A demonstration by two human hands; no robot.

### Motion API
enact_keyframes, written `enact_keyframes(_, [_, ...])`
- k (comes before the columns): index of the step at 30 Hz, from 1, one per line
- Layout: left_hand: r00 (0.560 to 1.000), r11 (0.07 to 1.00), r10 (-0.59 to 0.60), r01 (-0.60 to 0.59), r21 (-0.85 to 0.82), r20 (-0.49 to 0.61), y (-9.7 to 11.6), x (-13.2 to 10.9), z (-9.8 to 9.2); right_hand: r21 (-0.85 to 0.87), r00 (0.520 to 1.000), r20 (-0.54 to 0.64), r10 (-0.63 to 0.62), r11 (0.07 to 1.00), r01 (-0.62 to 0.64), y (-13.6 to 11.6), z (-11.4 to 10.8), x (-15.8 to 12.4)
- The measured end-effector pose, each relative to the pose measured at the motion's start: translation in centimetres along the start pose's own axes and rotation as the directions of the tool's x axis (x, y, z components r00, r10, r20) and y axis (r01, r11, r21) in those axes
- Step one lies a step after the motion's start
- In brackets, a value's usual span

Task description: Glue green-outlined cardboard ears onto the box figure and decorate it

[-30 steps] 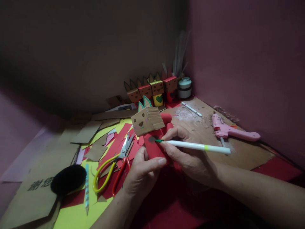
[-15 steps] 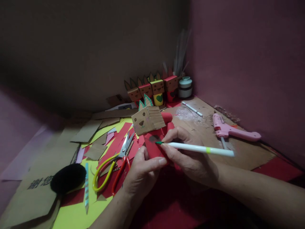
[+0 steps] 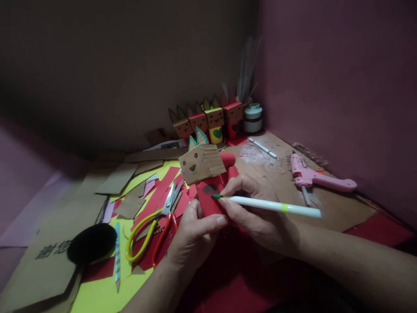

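Note:
A cardboard animal figure [image 3: 203,163] with a box head, green-edged ears, a drawn face and a red paper body lies tilted in front of me. My left hand [image 3: 198,230] is closed round the lower part of its red body. In my right hand [image 3: 257,208] a white felt-tip pen [image 3: 270,204] is pinched close to its green tip, which touches the red paper beside a dark drawn patch [image 3: 211,188]. Scissors [image 3: 167,206] with one yellow and one red handle lie just left of the figure, blades pointing away.
Similar box-headed figures [image 3: 215,117] stand in a row at the back, beside a pale green jar [image 3: 253,118]. A pink glue gun [image 3: 321,178] and another pen [image 3: 262,148] lie on the right. Paper scraps, cardboard [image 3: 42,278], a pencil [image 3: 117,256] and a black oval object [image 3: 93,243] cover the left.
The pen's tip has shifted very slightly on the red paper, its rear end tilting a little lower. Both hands keep their hold.

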State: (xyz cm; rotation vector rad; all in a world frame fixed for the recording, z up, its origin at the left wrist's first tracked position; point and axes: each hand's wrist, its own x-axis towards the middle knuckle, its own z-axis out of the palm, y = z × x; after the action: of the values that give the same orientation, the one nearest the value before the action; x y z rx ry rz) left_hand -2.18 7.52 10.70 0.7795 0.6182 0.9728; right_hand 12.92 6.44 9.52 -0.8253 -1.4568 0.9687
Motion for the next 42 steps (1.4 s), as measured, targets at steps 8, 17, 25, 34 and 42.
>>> enact_keyframes(8, [1.000, 1.000, -0.009, 0.009, -0.025, -0.003, -0.13, -0.09, -0.19, -0.063, 0.990, -0.138, -0.010, 0.998, 0.002, 0.18, -0.03, -0.11])
enact_keyframes(17, [1.000, 0.999, -0.001, 0.002, -0.036, 0.010, -0.13, -0.01, -0.26, -0.056, 0.997, -0.075, -0.035, 0.998, 0.031, 0.28, -0.08, -0.17])
enact_keyframes(25, [1.000, 0.999, -0.012, 0.011, -0.039, -0.019, -0.13, -0.03, -0.03, -0.073, 0.994, -0.100, -0.035, 0.997, 0.028, 0.17, -0.10, -0.11])
enact_keyframes(34, [0.999, 1.000, -0.019, 0.018, -0.009, -0.035, -0.01, -0.10, -0.10, -0.065, 0.996, -0.093, -0.015, 0.998, 0.009, -0.19, -0.10, -0.10])
enact_keyframes(42, [0.998, 1.000, -0.020, 0.019, -0.013, -0.061, 0.05, -0.10, 0.13, -0.071, 0.998, -0.060, -0.010, 0.997, 0.006, 0.00, -0.25, -0.13])
